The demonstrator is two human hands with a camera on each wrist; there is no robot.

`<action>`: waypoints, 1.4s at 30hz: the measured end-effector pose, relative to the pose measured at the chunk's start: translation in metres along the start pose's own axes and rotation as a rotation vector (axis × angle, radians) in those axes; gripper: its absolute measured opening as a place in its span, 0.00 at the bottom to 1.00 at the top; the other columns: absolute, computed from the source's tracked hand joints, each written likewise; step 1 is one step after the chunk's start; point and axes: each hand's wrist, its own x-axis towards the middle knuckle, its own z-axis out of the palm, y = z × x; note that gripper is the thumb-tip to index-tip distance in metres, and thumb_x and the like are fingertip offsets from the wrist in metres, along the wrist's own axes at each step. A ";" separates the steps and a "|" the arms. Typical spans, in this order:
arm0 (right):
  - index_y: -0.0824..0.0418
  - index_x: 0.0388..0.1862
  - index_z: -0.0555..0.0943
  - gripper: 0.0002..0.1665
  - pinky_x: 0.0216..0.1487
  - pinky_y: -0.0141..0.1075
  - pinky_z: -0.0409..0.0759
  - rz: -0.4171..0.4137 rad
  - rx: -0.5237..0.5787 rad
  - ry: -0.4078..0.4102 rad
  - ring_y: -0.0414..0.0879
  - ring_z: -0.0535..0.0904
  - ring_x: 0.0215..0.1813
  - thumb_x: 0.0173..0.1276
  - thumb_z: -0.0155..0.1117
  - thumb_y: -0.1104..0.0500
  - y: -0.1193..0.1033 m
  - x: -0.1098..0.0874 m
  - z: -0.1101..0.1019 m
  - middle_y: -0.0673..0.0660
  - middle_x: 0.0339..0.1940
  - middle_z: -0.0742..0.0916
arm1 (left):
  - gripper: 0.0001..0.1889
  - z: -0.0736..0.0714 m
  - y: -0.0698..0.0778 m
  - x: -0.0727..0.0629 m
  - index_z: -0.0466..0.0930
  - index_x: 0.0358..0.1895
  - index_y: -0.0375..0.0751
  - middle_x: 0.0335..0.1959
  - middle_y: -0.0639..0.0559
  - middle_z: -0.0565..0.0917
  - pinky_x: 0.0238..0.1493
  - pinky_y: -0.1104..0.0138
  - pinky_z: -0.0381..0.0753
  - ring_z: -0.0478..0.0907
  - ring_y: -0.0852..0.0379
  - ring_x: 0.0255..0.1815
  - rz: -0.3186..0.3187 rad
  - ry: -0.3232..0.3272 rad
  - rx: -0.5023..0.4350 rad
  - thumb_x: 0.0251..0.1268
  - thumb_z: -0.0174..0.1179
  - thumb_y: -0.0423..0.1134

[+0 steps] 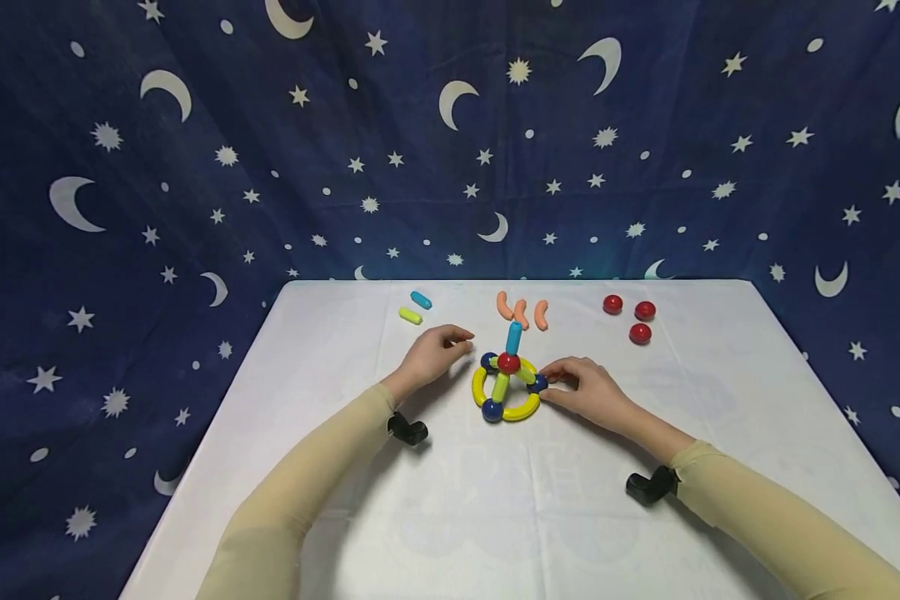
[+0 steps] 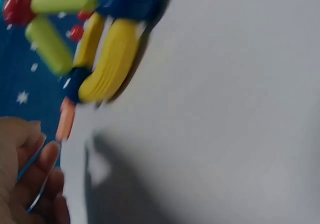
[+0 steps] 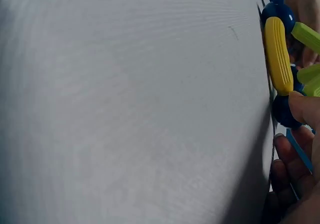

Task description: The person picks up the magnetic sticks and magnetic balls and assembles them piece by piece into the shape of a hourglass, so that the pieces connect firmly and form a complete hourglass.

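Observation:
A magnetic ball-and-rod model stands on the table. Curved yellow rods (image 1: 523,409) link three dark blue balls into a ring. Green rods (image 1: 500,388) slope up from them to a red ball (image 1: 508,363), and a light blue rod (image 1: 513,338) stands upright on top. My right hand (image 1: 588,390) pinches the right-hand dark blue ball (image 3: 285,111) between thumb and fingers. Left of the model, my left hand (image 1: 429,354) hovers with loosely bent fingers, apart from it and holding nothing. The left wrist view is blurred, with the fingers (image 2: 50,156) at its lower left.
Behind my left hand lie a short blue rod (image 1: 421,300) and a green rod (image 1: 410,316). Three curved orange rods (image 1: 542,315) sit beyond the model. Three red balls (image 1: 641,333) rest at the back right. A starry dark blue cloth (image 1: 420,167) hangs behind the white table (image 1: 450,517).

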 end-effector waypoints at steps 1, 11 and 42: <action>0.52 0.56 0.85 0.25 0.61 0.51 0.74 -0.002 0.002 -0.001 0.51 0.74 0.56 0.64 0.77 0.45 0.001 0.000 0.000 0.49 0.48 0.86 | 0.15 -0.005 -0.001 0.003 0.85 0.58 0.46 0.51 0.53 0.86 0.50 0.60 0.79 0.80 0.55 0.47 0.001 0.043 0.015 0.76 0.60 0.45; 0.52 0.56 0.84 0.26 0.65 0.53 0.72 0.007 0.104 -0.059 0.52 0.74 0.58 0.65 0.75 0.42 0.006 0.006 0.000 0.50 0.50 0.85 | 0.18 -0.066 -0.029 0.035 0.83 0.61 0.45 0.51 0.50 0.87 0.64 0.45 0.61 0.73 0.40 0.57 -0.185 0.262 0.274 0.76 0.56 0.47; 0.51 0.54 0.84 0.23 0.61 0.49 0.70 0.029 0.127 -0.051 0.51 0.72 0.56 0.65 0.75 0.44 0.007 0.002 -0.001 0.48 0.46 0.84 | 0.08 -0.042 -0.034 0.067 0.83 0.50 0.47 0.49 0.50 0.86 0.57 0.52 0.67 0.75 0.44 0.53 -0.113 0.097 0.565 0.74 0.63 0.42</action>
